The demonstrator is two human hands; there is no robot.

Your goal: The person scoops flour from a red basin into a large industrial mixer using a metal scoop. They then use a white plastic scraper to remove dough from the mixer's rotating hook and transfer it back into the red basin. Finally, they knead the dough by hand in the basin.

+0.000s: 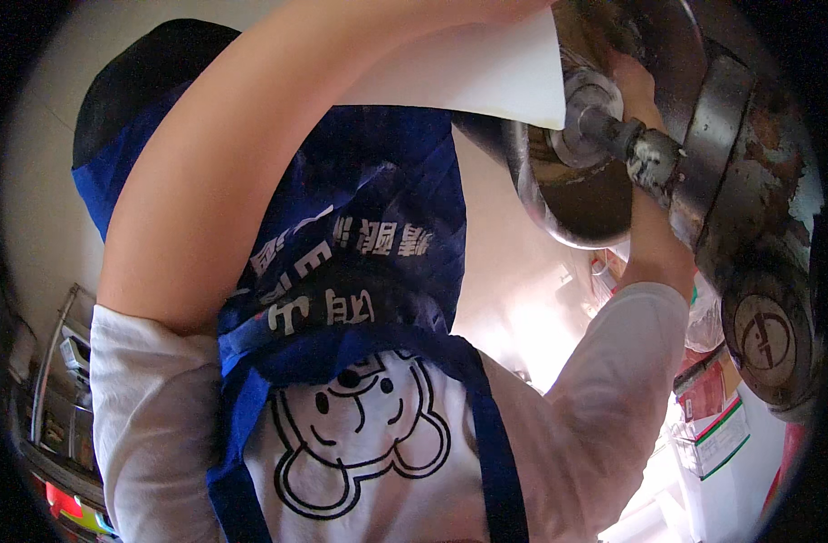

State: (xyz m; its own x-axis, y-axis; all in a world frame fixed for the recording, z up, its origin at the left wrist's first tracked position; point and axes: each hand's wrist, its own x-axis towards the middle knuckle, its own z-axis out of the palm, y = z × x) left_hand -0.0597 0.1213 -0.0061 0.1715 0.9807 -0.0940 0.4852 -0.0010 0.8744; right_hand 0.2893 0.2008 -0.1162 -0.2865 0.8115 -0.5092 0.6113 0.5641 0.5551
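Observation:
My left hand is out of view past the top edge; its forearm crosses the top of the picture. Under that forearm lies a white, flat-sided piece (461, 75), its material unclear. At the upper right, my right hand (632, 78) is inside or behind a round metal bowl (577, 210), partly hidden by the metal shaft (607, 132) of what looks like a stand mixer; its fingers cannot be made out. The mixer's worn metal head (760, 176) fills the right side. A blue apron (400, 176) with white writing hangs over my front.
Below the mixer, on the right, stand a white box with a red and green edge (719, 441) and a clear plastic bag (704, 319). A metal rack (47, 366) with items on it is at the far left. A pale wall (34, 203) rises behind it.

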